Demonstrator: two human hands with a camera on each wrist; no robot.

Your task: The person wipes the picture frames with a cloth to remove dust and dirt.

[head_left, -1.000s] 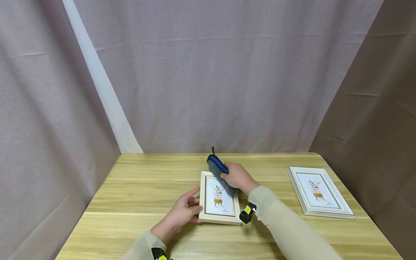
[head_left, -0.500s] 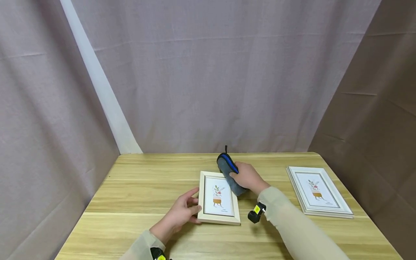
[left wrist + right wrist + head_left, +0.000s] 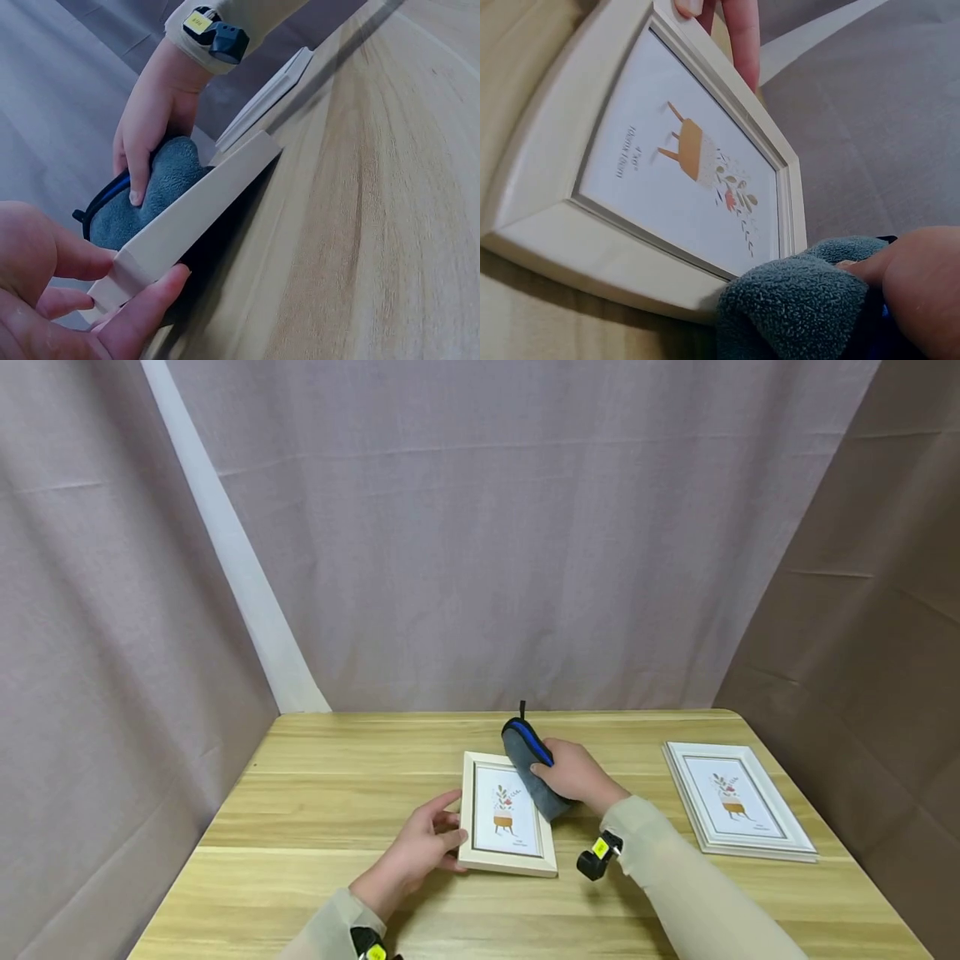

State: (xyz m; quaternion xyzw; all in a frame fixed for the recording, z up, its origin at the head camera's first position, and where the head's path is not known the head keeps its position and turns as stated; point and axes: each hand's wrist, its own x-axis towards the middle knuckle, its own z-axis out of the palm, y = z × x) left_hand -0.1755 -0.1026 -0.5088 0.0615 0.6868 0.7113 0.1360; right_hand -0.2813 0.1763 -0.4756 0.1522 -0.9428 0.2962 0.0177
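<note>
A cream picture frame (image 3: 507, 865) with a potted-flower print is held at its left edge by my left hand (image 3: 417, 850). In the left wrist view, thumb and fingers pinch the frame's side (image 3: 187, 214), and it is tilted up off the wood. My right hand (image 3: 579, 773) grips a folded grey-blue towel (image 3: 534, 777) with black and blue edging and a small loop. The towel lies against the frame's upper right edge, covering that corner in the head view. Close up in the right wrist view, the terry cloth (image 3: 795, 300) touches the frame's border.
A stack of white picture frames (image 3: 738, 802) with the same print lies at the right of the wooden table (image 3: 337, 793). Grey curtains (image 3: 525, 543) hang behind the table and along both sides. Each wrist carries a small black camera (image 3: 597, 857).
My right hand has moved the towel rightward across the frame, from over the print to its right edge, then slightly down. My left hand has kept its hold on the left side.
</note>
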